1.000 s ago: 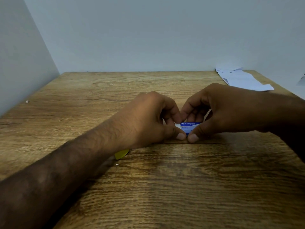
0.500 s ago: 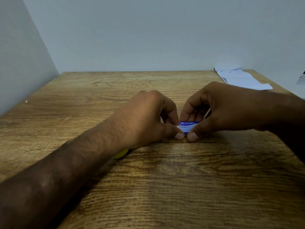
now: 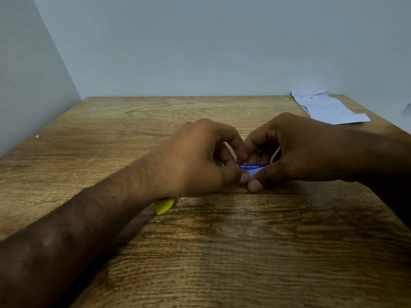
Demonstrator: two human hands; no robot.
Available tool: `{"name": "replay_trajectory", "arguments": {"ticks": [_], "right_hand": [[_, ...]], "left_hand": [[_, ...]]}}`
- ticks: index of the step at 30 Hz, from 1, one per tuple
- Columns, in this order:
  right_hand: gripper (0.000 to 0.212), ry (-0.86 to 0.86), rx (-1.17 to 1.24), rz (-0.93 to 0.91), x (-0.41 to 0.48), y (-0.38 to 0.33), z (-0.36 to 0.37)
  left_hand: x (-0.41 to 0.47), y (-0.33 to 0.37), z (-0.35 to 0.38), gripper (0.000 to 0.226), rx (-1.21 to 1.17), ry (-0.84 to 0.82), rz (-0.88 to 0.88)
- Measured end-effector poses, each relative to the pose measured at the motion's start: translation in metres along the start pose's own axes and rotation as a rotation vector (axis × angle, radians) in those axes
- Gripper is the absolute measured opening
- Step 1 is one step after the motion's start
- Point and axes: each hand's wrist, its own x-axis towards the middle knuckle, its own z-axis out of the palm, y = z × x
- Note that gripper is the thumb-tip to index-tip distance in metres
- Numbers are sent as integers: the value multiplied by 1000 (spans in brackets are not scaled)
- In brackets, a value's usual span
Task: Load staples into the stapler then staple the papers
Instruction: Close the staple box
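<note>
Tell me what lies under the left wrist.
A yellow rounded tip and a white corner with red lines poke out on the wooden table. The left hand covers the rest, so I cannot identify either.

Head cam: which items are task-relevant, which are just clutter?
Job:
blue staple box, pinched by left hand and right hand
papers, far right corner
yellow item under the left forearm, likely the stapler, mostly hidden

Lying about:
white speck near the left wall
tiny pale bit beside the yellow item
</note>
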Motion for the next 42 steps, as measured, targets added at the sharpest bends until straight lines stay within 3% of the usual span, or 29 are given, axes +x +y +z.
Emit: {"name": "replay_trajectory", "arguments": {"ticks": [6,14,19,23,28,34,38,42], "right_hand": [[33,-52,-38,-18,0,1,-1],[38,-65,-88,-15,1,1,-4],[37,-20,-84,-24,-1,-1,-2],[38,-6,-85,-15,0,2,-2],[47,4,-151,-1,2,2,0],[34,182,-54,-78,4,0,-6],[38,337,131,-186,7,-8,-2],[28,364,20,-227,12,-14,20]], "left_hand": [[1,-6,-14,19,-79,-131,32],[-3,-15,-46,32,24,-230,17],[-18,-22,-77,65,129,-477,-113],[-23,-18,-77,60,232,-615,-183],[-17,-15,-59,33,329,-479,-91],[-7,-20,-43,23,310,-234,-29],[-2,-22,-27,46,165,-84,-60],[-1,-24,-22,67,37,-23,-53]]}}
